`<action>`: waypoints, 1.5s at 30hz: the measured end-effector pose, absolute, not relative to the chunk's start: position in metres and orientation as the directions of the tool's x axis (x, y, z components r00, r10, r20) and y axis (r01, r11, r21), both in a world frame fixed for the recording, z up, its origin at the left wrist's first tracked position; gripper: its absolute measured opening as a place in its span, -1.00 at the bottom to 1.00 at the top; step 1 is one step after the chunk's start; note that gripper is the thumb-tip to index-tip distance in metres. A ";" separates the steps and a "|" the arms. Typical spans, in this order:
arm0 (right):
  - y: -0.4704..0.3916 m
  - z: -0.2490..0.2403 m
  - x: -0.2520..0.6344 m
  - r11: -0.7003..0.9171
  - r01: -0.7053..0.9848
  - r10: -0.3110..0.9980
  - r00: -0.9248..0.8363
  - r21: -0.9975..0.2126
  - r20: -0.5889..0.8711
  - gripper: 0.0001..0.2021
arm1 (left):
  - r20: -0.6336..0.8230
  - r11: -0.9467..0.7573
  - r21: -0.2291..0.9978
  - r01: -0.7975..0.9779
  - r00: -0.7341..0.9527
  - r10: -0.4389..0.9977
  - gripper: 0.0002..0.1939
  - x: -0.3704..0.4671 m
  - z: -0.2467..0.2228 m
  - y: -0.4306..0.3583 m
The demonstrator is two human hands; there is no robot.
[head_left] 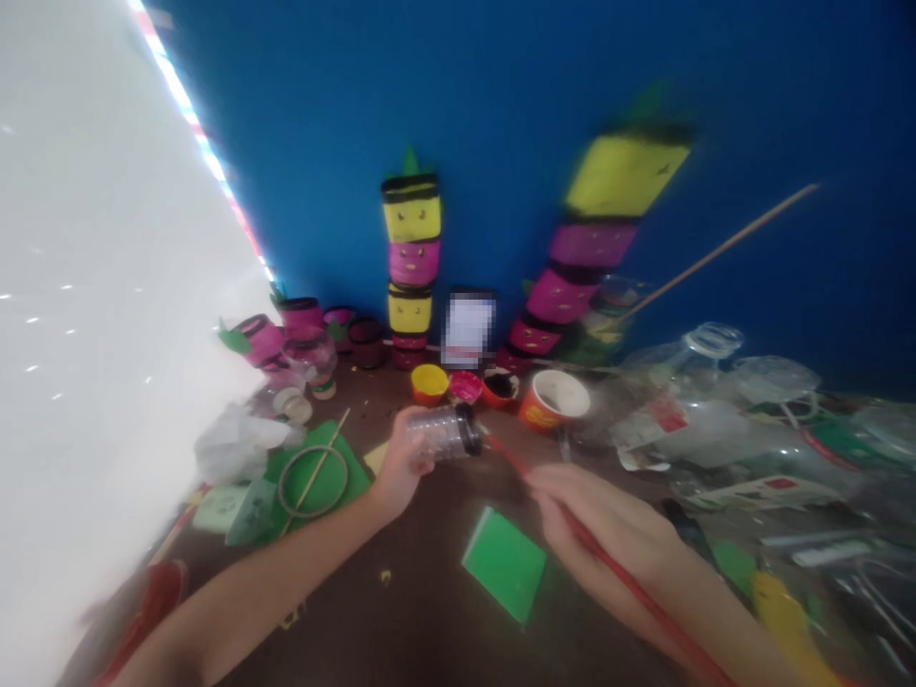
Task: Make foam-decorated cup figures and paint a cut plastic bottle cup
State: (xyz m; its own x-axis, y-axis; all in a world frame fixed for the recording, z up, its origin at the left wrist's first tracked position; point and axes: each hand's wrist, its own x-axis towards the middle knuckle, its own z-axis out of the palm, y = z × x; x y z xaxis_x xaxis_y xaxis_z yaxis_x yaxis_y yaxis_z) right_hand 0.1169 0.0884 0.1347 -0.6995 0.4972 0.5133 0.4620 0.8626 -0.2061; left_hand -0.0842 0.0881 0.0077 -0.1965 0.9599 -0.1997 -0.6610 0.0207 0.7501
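Note:
A clear ribbed plastic bottle piece (440, 432) lies sideways in my left hand (402, 460), whose fingers are wrapped round its left end. Its right end carries a black band (469, 428). My right hand (579, 510) is closed on a long red paintbrush (608, 558), with the brush tip close to the black band; whether they touch is too blurred to tell. Just behind the bottle piece stand small cups of yellow paint (429, 382), pink paint (466, 385) and black paint (500, 386).
A paper cup (554, 399) stands behind my right hand. Green paper (505, 565) lies at front centre. Painted stacked containers (413, 258) lean by the blue wall, beside a phone (468, 329). Clear bottles (716, 434) crowd the right; a ring (313, 481) lies left.

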 end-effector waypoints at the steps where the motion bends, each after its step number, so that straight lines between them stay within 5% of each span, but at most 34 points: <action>1: 0.089 0.134 0.117 0.859 0.468 0.502 -0.699 -0.205 0.509 -0.84 | -0.204 0.026 0.750 -0.661 -0.193 0.960 -0.46 -0.084 0.008 0.088; 35: 0.084 0.137 0.127 0.814 0.526 0.566 -0.618 -0.248 0.546 -0.80 | -0.130 0.031 0.728 -0.685 -0.094 0.987 -0.36 -0.087 0.005 0.088; 45: 0.084 0.140 0.129 0.837 0.491 0.534 -0.632 -0.243 0.562 -0.80 | -0.128 -0.040 0.687 -0.725 -0.174 0.976 -0.43 -0.082 0.011 0.090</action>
